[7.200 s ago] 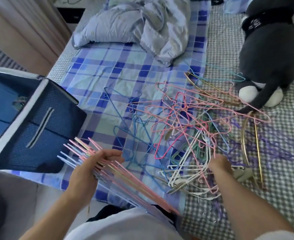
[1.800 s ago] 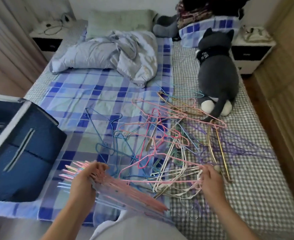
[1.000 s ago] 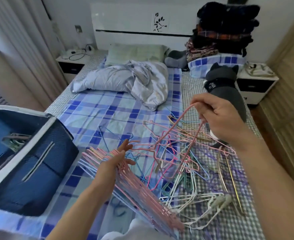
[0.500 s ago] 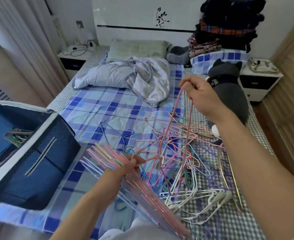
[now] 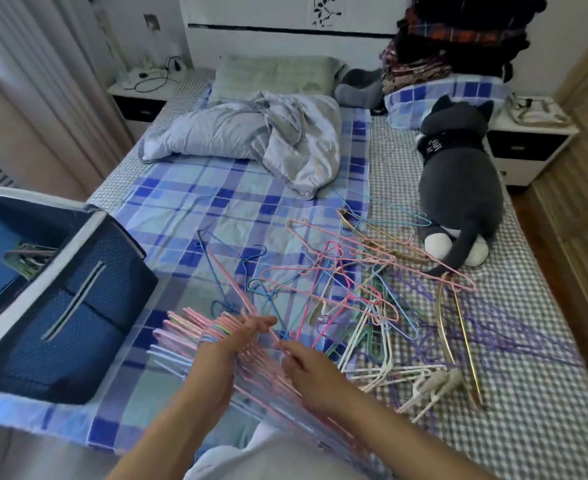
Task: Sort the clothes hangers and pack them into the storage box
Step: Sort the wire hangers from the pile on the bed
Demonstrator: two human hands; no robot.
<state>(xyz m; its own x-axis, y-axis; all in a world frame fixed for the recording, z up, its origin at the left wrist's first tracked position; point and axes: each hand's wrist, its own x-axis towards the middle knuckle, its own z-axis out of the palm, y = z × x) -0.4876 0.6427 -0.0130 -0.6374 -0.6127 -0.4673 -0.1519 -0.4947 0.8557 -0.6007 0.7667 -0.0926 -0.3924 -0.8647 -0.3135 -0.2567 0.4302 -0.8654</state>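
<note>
The left hand (image 5: pixel 225 344) grips a thick bundle of mostly pink hangers (image 5: pixel 195 327) low over the bed's near edge, while the right hand (image 5: pixel 306 367) pinches one pink hanger (image 5: pixel 232 285) against it; that hanger's long axis runs from the hands up and leftward. Sorting looks to be only partly done: a few hangers (image 5: pixel 26 259) already lie in the blue storage box (image 5: pixel 78 306) at left. A large tangled pile (image 5: pixel 365 296) still sprawls on the bed (image 5: pixel 188 209) just beyond the hands.

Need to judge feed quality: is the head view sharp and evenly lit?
Head view: soft throughout, motion smear on the storage box and purple hangers; wide-angle bending at the edges; daylight, no harsh glare; both hands on the pink bundle readable.
</note>
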